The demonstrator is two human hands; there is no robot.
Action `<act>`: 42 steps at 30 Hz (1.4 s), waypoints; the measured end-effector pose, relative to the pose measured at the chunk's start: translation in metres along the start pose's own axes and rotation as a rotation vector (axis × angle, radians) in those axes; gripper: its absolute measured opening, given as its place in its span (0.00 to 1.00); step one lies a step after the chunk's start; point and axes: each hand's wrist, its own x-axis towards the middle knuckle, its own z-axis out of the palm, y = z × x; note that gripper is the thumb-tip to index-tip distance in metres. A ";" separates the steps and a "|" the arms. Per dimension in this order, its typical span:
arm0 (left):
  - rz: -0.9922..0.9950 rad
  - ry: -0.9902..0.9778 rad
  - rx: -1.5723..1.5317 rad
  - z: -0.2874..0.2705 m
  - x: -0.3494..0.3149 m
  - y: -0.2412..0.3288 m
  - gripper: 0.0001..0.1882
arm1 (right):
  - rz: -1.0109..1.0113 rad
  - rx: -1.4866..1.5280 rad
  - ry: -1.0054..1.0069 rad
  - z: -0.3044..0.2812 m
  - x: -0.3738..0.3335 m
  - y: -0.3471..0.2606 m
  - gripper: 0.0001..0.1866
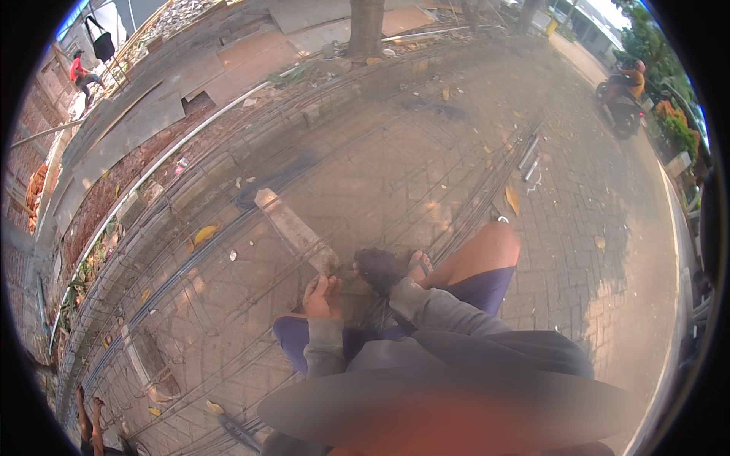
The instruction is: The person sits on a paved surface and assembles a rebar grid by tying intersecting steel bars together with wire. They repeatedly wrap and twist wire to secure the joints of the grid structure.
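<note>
My left hand point(322, 296) is bare, its fingers curled closed by the near end of a worn wooden block point(296, 229). What they pinch, if anything, is too small to make out. Just to its right, my right hand point(378, 270) wears a dark glove and is bent inward, fingers closed. Whatever it grips is hidden by the glove and the haze. Thin steel rods point(251, 302) run past my hands and over the block. My bent knees and sandalled foot point(420, 264) are close around both hands.
A second wooden block point(144, 361) lies under the rods at left. Another person's arms point(90, 418) reach in at lower left. Long rods point(487, 190) stretch across the brick paving. A tree trunk point(366, 29) stands beyond a kerb. A motorbike rider point(627, 87) is at far right.
</note>
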 end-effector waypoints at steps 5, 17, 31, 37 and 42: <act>0.316 -0.157 0.235 0.016 -0.005 -0.029 0.09 | 0.347 0.005 0.050 0.018 -0.007 -0.082 0.20; 0.577 -0.180 0.798 0.027 -0.012 0.064 0.12 | -0.632 -1.698 -0.400 0.131 -0.056 -0.178 0.31; 0.259 -0.302 -0.124 0.000 -0.025 0.072 0.11 | 0.255 -0.143 -0.190 0.103 -0.023 -0.144 0.12; 0.184 -0.170 -0.585 -0.011 -0.018 0.072 0.06 | 0.071 0.477 -0.010 0.087 -0.006 -0.145 0.11; 0.304 -0.120 -0.502 -0.036 -0.007 0.107 0.03 | -0.216 -0.689 -0.229 0.084 -0.024 -0.153 0.14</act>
